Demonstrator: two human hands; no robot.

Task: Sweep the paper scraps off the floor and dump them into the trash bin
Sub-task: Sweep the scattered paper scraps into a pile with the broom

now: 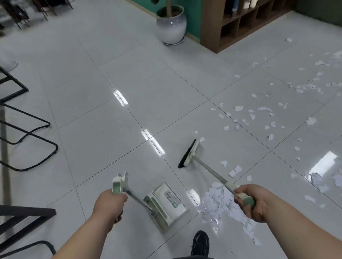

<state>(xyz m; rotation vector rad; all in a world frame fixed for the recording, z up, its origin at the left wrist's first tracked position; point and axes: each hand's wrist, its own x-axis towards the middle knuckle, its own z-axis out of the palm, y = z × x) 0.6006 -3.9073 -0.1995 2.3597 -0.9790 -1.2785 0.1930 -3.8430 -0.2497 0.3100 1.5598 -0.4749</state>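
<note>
Dustpan handle held in curled left hand (109, 202); dustpan (166, 203) low at 12 o'clock, just beside scrap pile (221, 204) at 1 o'clock. Broom handle gripped by right hand (251, 203); broom head (188, 153) beyond pile. Loose scraps (264, 121) strewn at 2 o'clock. Trash bin not seen. Risk: pile scattered by hasty stroke, scraps pushed under pan lip.

Head-worn view, down onto floor (129, 78)
</note>
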